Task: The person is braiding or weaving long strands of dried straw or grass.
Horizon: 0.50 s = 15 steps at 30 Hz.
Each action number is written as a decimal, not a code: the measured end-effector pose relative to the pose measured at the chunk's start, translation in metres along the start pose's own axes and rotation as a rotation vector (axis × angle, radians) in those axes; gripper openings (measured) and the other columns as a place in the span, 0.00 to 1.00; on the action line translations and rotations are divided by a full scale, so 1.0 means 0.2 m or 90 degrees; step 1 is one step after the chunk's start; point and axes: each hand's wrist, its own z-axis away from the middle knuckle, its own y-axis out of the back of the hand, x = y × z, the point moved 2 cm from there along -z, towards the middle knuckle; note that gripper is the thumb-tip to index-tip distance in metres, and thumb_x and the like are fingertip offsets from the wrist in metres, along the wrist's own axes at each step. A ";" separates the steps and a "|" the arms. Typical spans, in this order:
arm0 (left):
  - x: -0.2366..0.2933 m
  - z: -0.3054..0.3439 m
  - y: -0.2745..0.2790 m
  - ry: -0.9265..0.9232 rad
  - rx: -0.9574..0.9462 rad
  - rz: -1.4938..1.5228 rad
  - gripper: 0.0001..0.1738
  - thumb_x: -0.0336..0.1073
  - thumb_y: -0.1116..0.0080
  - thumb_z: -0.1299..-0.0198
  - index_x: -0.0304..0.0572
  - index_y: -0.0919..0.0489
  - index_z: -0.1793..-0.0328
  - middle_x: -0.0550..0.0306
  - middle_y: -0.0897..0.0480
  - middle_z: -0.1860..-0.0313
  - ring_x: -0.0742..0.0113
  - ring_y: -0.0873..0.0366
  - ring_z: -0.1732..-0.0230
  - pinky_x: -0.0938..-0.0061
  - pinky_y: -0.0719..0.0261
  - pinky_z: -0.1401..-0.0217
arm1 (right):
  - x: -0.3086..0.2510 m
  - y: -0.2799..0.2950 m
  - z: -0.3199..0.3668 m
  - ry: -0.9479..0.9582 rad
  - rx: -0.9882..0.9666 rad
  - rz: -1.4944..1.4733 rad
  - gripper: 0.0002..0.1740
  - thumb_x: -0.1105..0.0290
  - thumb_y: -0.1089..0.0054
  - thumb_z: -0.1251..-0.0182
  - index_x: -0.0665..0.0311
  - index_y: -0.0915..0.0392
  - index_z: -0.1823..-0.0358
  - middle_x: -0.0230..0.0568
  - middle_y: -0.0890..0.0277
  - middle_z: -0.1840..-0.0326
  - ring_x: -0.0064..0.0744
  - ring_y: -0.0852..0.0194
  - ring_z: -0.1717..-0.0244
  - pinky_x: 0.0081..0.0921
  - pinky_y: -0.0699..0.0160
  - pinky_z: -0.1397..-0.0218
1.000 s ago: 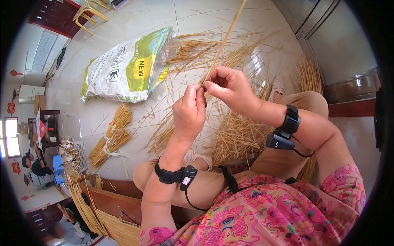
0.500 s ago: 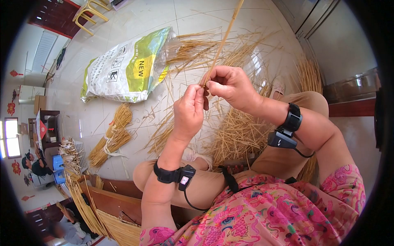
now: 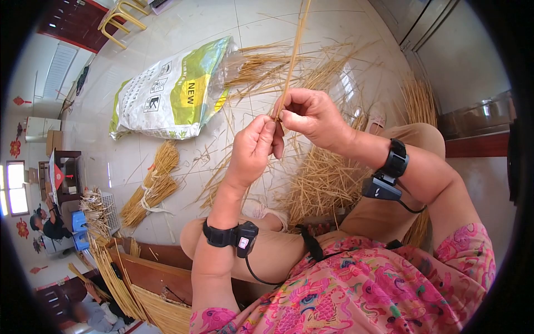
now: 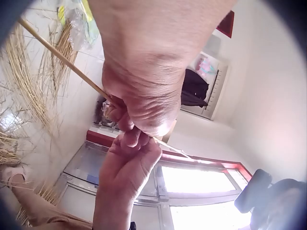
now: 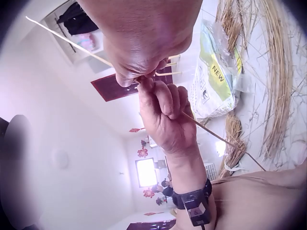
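Straw (image 3: 322,183) across pale tiled floor (image 3: 206,16)

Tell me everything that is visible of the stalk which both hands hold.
The stalk is one thin, straight, pale yellow stem, dry like straw. It stands nearly upright, slightly tilted, and its top leaves the head view. The right hand and left hand pinch it with their fingertips, close together, above the lap. The wrist views show it running on past the hands.
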 end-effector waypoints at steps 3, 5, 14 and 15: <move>-0.02 -0.01 0.00 -0.007 0.015 0.031 0.11 0.35 0.58 0.29 0.37 0.29 0.63 0.61 0.26 0.83 0.78 0.31 0.81 0.82 0.33 0.77 | 0.00 -0.01 0.00 0.011 0.012 0.008 0.03 0.77 0.47 0.39 0.68 0.26 0.70 0.26 0.28 0.76 0.11 0.33 0.72 0.14 0.31 0.70; -0.04 -0.01 -0.01 -0.034 0.060 -0.013 0.09 0.34 0.57 0.30 0.38 0.29 0.62 0.61 0.25 0.82 0.78 0.30 0.81 0.81 0.32 0.77 | 0.00 0.00 -0.01 0.027 0.040 0.067 0.03 0.77 0.46 0.40 0.68 0.26 0.71 0.26 0.28 0.76 0.11 0.34 0.73 0.14 0.31 0.70; -0.01 -0.01 -0.02 -0.128 0.153 -0.274 0.04 0.30 0.52 0.34 0.39 0.28 0.60 0.57 0.21 0.80 0.71 0.23 0.80 0.77 0.28 0.76 | 0.02 0.01 -0.01 0.035 0.069 0.137 0.02 0.78 0.47 0.41 0.69 0.26 0.71 0.27 0.28 0.77 0.11 0.34 0.73 0.14 0.31 0.70; -0.01 -0.01 -0.03 -0.127 0.160 -0.270 0.04 0.30 0.51 0.34 0.38 0.27 0.61 0.57 0.21 0.80 0.71 0.23 0.80 0.77 0.28 0.76 | 0.01 0.00 -0.01 0.029 0.063 0.099 0.02 0.78 0.47 0.41 0.69 0.26 0.70 0.26 0.28 0.77 0.11 0.33 0.73 0.14 0.31 0.70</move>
